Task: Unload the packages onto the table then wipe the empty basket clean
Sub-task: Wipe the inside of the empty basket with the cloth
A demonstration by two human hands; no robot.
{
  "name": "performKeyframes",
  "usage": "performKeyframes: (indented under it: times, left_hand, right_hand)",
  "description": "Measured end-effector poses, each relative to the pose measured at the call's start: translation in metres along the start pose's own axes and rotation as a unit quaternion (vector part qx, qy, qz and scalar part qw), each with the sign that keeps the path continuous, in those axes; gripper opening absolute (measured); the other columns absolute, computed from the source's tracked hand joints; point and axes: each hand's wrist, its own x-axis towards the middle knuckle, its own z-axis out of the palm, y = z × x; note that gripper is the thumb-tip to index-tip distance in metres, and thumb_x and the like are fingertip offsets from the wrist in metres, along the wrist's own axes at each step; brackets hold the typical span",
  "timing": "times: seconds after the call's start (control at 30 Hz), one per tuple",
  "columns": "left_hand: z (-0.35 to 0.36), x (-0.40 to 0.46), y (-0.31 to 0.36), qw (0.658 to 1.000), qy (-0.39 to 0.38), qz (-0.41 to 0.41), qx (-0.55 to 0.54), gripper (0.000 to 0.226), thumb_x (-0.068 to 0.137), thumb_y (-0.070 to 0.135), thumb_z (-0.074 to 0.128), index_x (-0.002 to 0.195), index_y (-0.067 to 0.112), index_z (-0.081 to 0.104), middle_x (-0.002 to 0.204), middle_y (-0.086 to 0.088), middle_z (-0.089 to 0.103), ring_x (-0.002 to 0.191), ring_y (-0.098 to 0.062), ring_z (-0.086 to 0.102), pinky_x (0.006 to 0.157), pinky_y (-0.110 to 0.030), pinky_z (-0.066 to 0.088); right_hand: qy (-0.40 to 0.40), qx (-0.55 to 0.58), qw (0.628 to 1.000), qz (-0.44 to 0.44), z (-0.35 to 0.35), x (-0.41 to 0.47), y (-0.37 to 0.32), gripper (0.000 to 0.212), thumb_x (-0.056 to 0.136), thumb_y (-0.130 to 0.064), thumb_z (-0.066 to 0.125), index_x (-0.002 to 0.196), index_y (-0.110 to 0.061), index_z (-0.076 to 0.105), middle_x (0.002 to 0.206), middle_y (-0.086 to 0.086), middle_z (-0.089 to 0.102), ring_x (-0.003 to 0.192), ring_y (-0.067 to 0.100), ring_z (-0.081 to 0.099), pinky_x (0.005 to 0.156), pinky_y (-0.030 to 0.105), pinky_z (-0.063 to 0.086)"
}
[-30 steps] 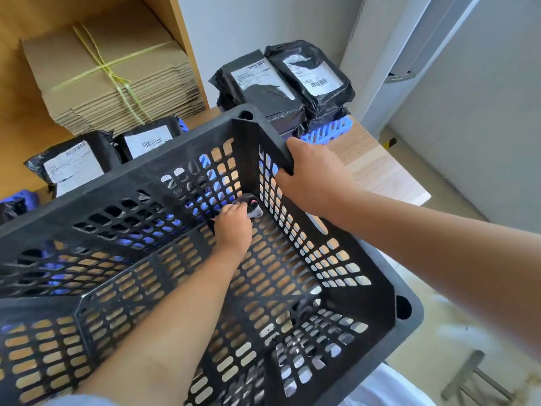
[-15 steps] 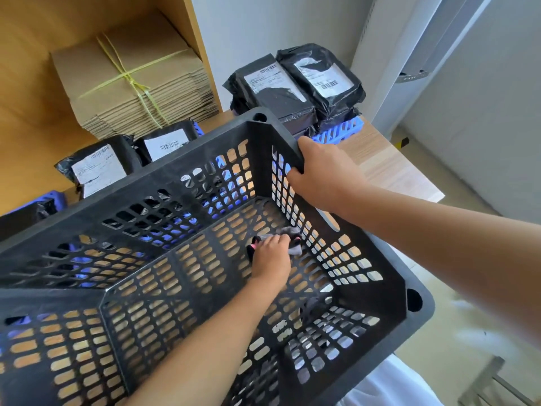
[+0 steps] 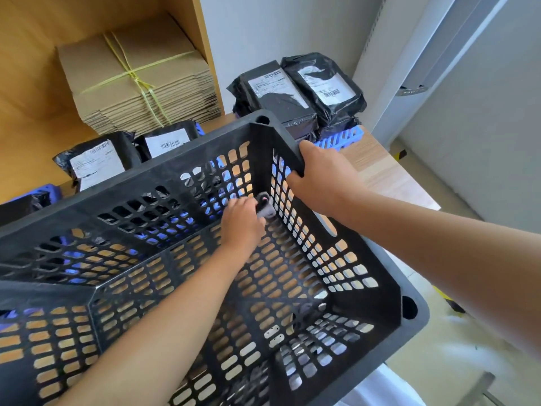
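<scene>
Left fingers (image 3: 234, 205) clutch cloth (image 3: 265, 208) in basket (image 3: 175, 183) far corner; right fingers (image 3: 292, 180) grip rim; basket otherwise empty

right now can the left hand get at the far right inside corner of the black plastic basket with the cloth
Likely yes: the left hand holds the small grey cloth right at that corner of the empty black plastic basket, nothing between; the right hand grips the rim above.

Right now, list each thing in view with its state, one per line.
Basket: emptied of packages, tilted up.
Cloth: bunched, pressed into the basket's far corner.
Left hand: grips the cloth.
Right hand: grips the basket rim.
Packages: sealed, stacked on the table.
Cardboard bundle: flat, tied with yellow string.
</scene>
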Motion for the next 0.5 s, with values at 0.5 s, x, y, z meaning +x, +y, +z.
performKeyframes:
  times: [0.5]
  left_hand:
    - [0.032,0.017,-0.015,0.995,-0.066,0.026,0.069,0.031,0.091,0.009,0.056,0.121,0.006,0.05,0.103,-0.016,0.067,0.098,-0.036,0.062,0.085,-0.042,0.045]
  right_hand:
    - [0.001,0.023,1.0,-0.002,0.0,-0.001,0.0,0.013,0.092,-0.024,0.049,0.092,-0.013,0.041,0.074,0.003,0.051,0.068,0.028,0.052,0.057,0.034,0.039]
